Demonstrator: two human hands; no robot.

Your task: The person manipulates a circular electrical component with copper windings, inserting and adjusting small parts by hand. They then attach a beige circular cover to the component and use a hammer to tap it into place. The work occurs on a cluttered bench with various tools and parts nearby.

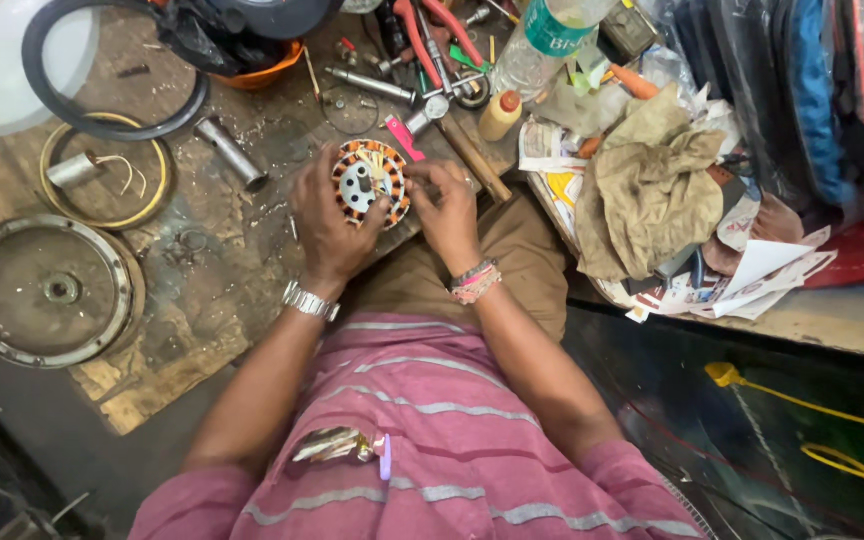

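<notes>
Both hands are on a round motor stator (370, 182), the kind with copper-orange windings around a pale centre plate, and it sits at the near edge of the worn wooden surface (202, 290), right above the person's lap. The left hand (330, 225) is wrapped around its left and lower rim, fingers curled under, so it looks like that hand is there to keep the thing from turning. The right hand (449, 212) grips the right side, fingertips pinched in at the windings, probably working on some wire there, though I can't make out the detail.

The rest is typical workshop clutter kept within reach: a metal tube (231, 152) just left, a round metal cover (47, 290) farther left, a black rubber ring (112, 70) up top, red-handled pliers (432, 30), a small orange-capped bottle (500, 115), and a crumpled tan rag (652, 180) on papers to the right.
</notes>
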